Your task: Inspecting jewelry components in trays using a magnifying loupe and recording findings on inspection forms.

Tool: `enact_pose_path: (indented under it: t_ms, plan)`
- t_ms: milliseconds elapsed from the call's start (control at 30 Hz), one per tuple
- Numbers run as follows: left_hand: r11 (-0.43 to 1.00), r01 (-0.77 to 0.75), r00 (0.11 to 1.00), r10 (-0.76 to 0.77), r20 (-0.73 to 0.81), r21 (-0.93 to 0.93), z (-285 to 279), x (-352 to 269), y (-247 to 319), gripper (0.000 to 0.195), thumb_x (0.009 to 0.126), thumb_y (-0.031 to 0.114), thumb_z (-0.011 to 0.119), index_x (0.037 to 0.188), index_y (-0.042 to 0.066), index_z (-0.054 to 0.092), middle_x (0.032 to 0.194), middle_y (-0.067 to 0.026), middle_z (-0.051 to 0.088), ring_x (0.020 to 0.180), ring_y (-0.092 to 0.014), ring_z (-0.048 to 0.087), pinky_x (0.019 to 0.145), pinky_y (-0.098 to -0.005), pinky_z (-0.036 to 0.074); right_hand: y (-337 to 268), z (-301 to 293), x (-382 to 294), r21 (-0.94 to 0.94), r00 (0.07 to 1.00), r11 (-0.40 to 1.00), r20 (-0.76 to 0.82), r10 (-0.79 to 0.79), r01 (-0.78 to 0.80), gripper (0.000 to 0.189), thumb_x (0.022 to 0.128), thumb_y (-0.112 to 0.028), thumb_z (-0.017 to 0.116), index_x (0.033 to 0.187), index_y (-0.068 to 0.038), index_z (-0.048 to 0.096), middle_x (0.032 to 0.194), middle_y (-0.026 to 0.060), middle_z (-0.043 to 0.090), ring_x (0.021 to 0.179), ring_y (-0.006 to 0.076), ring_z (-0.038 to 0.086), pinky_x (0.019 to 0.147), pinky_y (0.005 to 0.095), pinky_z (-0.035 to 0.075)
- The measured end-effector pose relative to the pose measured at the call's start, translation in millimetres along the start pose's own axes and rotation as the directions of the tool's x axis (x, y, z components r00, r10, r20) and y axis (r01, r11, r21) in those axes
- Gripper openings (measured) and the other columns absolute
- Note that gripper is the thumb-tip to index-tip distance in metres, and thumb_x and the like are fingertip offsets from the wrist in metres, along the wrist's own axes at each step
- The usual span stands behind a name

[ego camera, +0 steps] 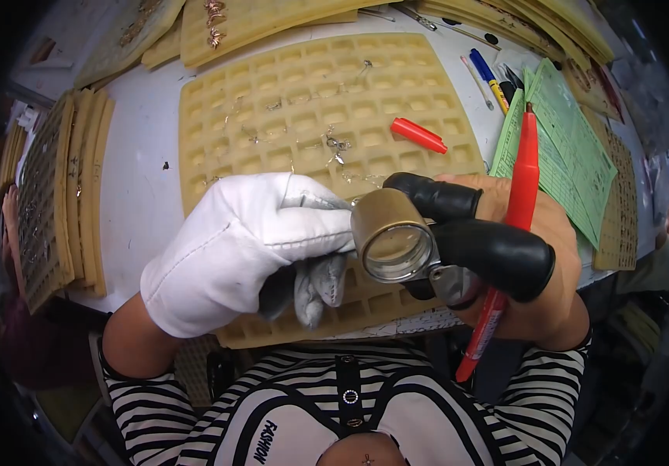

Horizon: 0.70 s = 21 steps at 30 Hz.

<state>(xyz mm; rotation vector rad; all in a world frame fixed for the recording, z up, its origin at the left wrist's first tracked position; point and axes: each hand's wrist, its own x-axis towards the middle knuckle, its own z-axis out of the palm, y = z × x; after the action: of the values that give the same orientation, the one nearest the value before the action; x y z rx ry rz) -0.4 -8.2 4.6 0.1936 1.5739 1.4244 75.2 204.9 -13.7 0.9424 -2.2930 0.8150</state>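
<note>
My left hand (247, 244), in a white glove, has its thumb and finger pinched at the loupe's left side. A small silvery piece (355, 201) glints at those fingertips, mostly hidden behind the loupe. My right hand (503, 244) wears black finger cots and grips a folding loupe (395, 233) with a brass-coloured barrel. An uncapped red marker (524, 180) is also held in it, tip pointing away from me. Beneath both hands lies a yellowish compartment tray (218, 137) with fine silvery jewellery (337, 145) across its pockets. The red marker cap (419, 135) rests on the tray.
Similar trays stand in a leaning stack (81, 192) at left, and more trays (264, 26) lie along the back. To the right are green printed sheets (573, 151), a blue-capped yellow marker (489, 78) and a cotton swab (477, 81). Other people's hands show at both rims.
</note>
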Motion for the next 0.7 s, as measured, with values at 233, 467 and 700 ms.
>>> enact_pose_path:
  t_ms: [233,467,700]
  plan:
    - [0.999,-0.015,0.998,0.013,-0.057,-0.033,3,-2,-2,0.021,0.085,0.017,0.060,0.084,-0.004,0.059,0.065,-0.0086,0.062,0.050,-0.011,0.059,0.043,-0.0215,0.044,-6,-3,4,0.005,0.992,0.994,0.065,0.104,-0.105,0.026,0.054,-0.005,0.069,0.079,-0.001,0.061,0.094,0.0206,0.065,0.076,0.0314,0.066,0.078,0.0427,0.053]
    - [0.996,-0.017,0.991,0.028,-0.134,0.085,12,-5,3,0.013,0.079,0.007,0.066,0.084,-0.001,0.057,0.073,-0.0057,0.062,0.060,-0.010,0.059,0.054,-0.0222,0.048,-3,-1,3,-0.015,1.000,1.000,-0.004,-0.010,0.010,0.027,0.057,-0.008,0.064,0.082,0.002,0.062,0.078,0.0138,0.065,0.083,0.0342,0.067,0.076,0.0470,0.053]
    - [0.979,-0.006,0.980,0.046,-0.192,0.205,12,-4,3,0.015,0.075,0.004,0.068,0.084,0.000,0.056,0.074,-0.0050,0.061,0.060,-0.009,0.057,0.054,-0.0222,0.047,-2,4,2,-0.060,0.995,0.996,-0.068,-0.066,0.062,0.028,0.056,-0.009,0.065,0.082,0.002,0.062,0.075,0.0127,0.065,0.080,0.0322,0.067,0.072,0.0448,0.054]
